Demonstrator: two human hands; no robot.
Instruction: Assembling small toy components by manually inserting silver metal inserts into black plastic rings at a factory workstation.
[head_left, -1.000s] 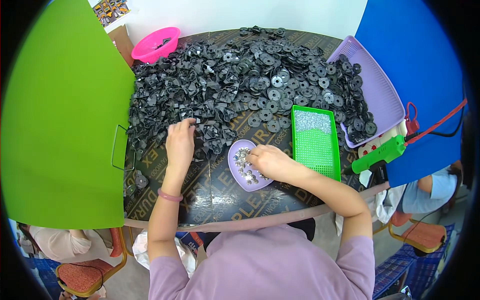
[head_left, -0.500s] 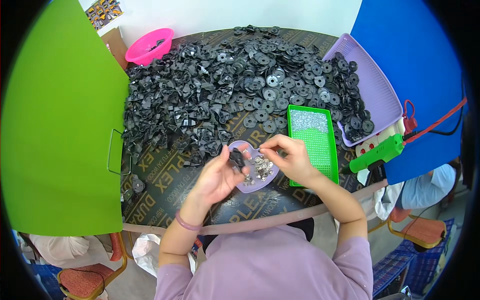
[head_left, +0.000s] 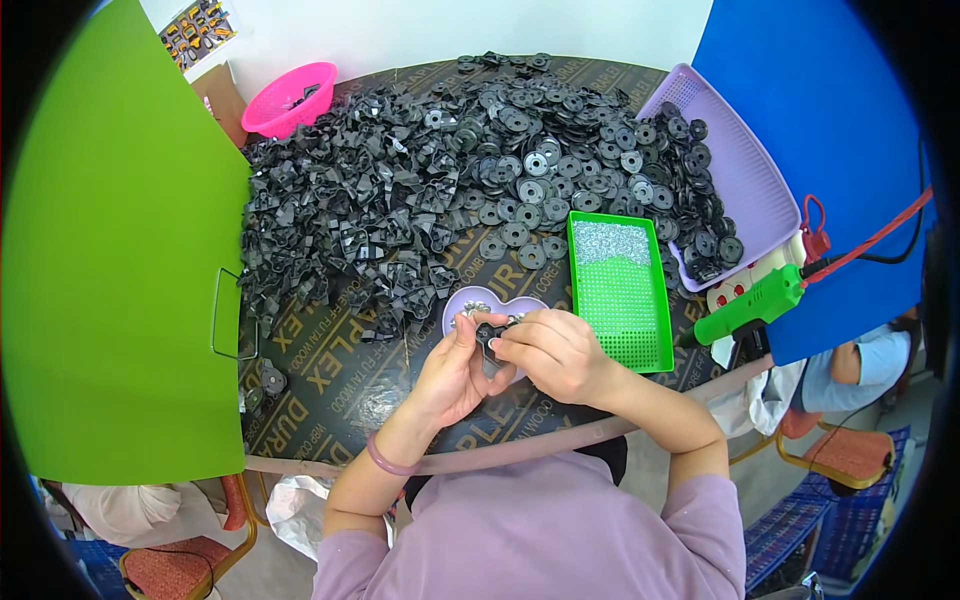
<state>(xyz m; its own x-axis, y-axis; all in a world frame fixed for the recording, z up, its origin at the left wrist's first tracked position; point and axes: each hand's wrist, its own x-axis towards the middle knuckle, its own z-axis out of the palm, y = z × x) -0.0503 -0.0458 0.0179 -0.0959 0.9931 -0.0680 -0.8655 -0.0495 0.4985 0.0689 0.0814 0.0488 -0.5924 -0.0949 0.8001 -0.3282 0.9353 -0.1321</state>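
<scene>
The small black plastic part [head_left: 489,333] sat pinched between both hands just above the heart-shaped lilac dish [head_left: 470,300], near the table's front edge. Behind it, a great heap of black brackets and discs [head_left: 420,190] covered most of the round table [head_left: 330,385], running to its far edge. A lilac tray [head_left: 745,185] lay at the right edge, a green tray [head_left: 625,300] beside the hands, a pink basket [head_left: 290,95] at the far left. The left hand [head_left: 450,375] gripped the part from below, fingers curled up around it. The right hand [head_left: 555,355] closed on it from the right, fingertips pressing inward. Its long axis could not be told.
</scene>
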